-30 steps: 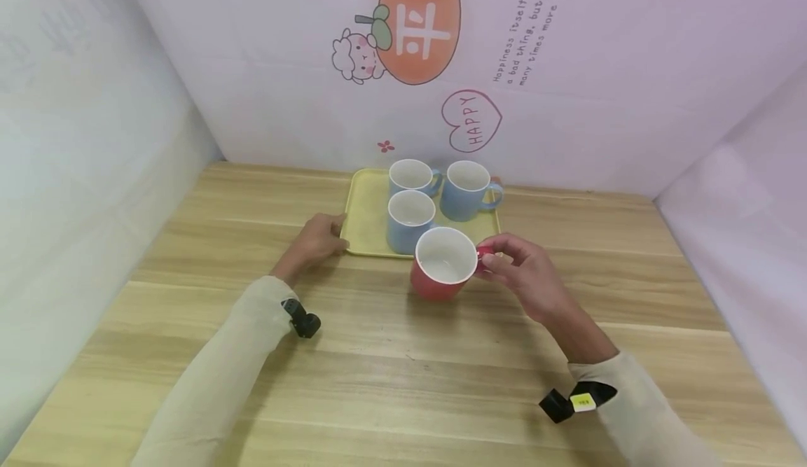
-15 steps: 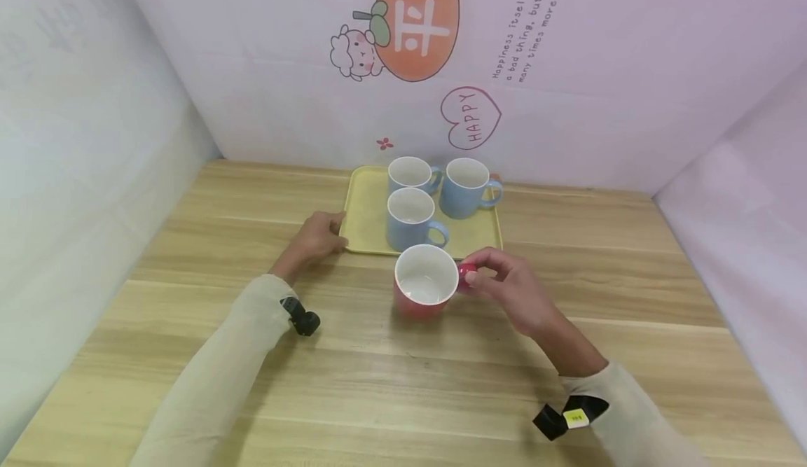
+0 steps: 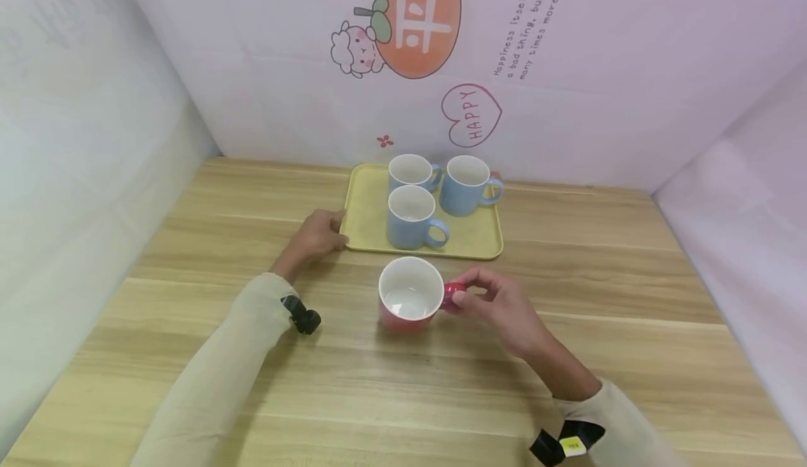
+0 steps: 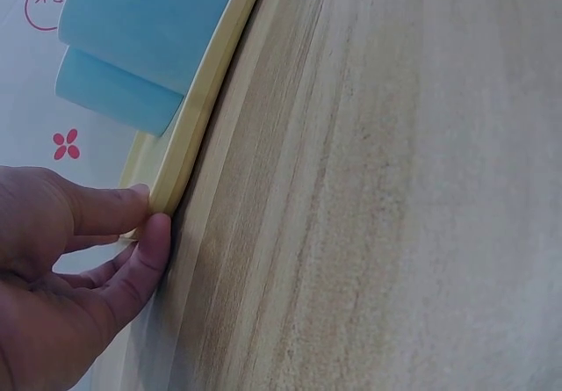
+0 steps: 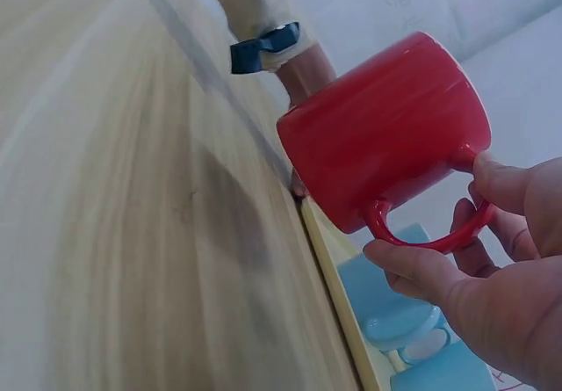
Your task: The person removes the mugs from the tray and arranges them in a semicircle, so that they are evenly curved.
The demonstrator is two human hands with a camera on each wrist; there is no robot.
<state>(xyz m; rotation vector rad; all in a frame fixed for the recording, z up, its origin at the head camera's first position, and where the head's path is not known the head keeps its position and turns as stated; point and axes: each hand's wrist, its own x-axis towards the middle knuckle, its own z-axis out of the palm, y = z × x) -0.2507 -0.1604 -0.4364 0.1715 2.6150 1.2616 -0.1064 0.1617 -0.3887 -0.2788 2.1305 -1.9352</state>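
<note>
My right hand (image 3: 501, 309) holds a red mug (image 5: 386, 127) by its handle, fingers and thumb around the loop. The mug is upright with a white inside, over the table just in front of a yellow tray (image 3: 366, 225). In the right wrist view there is a gap between its base and the wood, where a shadow falls. My left hand (image 3: 318, 234) pinches the tray's near left corner between thumb and fingers. On the tray stand three light blue mugs: a front one (image 3: 410, 225), a back left one (image 3: 410, 169) partly hidden behind it, and a right one (image 3: 463, 190).
The wooden table (image 3: 353, 404) stretches around the tray on the left, right and front. A white printed cloth wall (image 3: 284, 82) rises close behind the tray, and pale cloth walls stand at both sides. Each sleeve carries a black wrist camera (image 3: 305, 318).
My right hand has brought the red mug leftward and toward me, away from the tray's front edge, uncovering the front blue mug's handle. The left hand and tray stay put.
</note>
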